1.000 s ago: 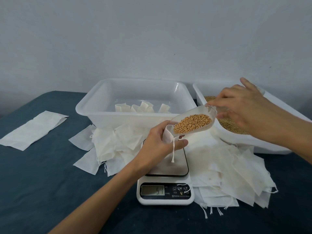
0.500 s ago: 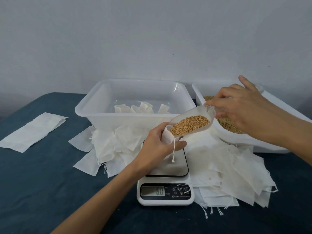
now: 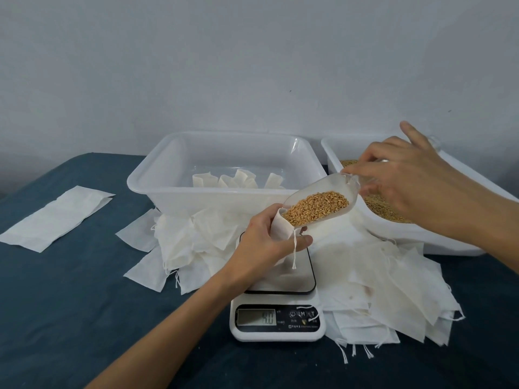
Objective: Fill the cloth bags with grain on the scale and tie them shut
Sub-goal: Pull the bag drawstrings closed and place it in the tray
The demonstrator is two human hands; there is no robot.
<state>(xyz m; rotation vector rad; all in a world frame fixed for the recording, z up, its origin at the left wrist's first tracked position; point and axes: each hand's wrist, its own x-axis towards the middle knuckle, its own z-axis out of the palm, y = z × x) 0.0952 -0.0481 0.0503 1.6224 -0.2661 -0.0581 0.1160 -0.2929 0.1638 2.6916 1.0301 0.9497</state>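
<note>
Your one head-worn camera looks forward and down, close over the scale (image 3: 276, 304) and the blue surface (image 3: 70, 290), facing the grey wall (image 3: 252, 66) behind.

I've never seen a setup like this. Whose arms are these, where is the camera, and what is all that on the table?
There is no machine here: these are a person's two bare arms, filmed by a wide camera worn on their head, looking forward and down.

The left hand holds a small cloth bag open over the kitchen scale. The right hand has its grip on a clear scoop of golden grain, tipped into the bag's mouth.

On the dark blue tabletop lie heaps of empty cloth bags on both sides of the scale. Behind stands a clear tub with a few bags in it, and to the right a white tub of grain. A flat white sheet lies far left.
</note>
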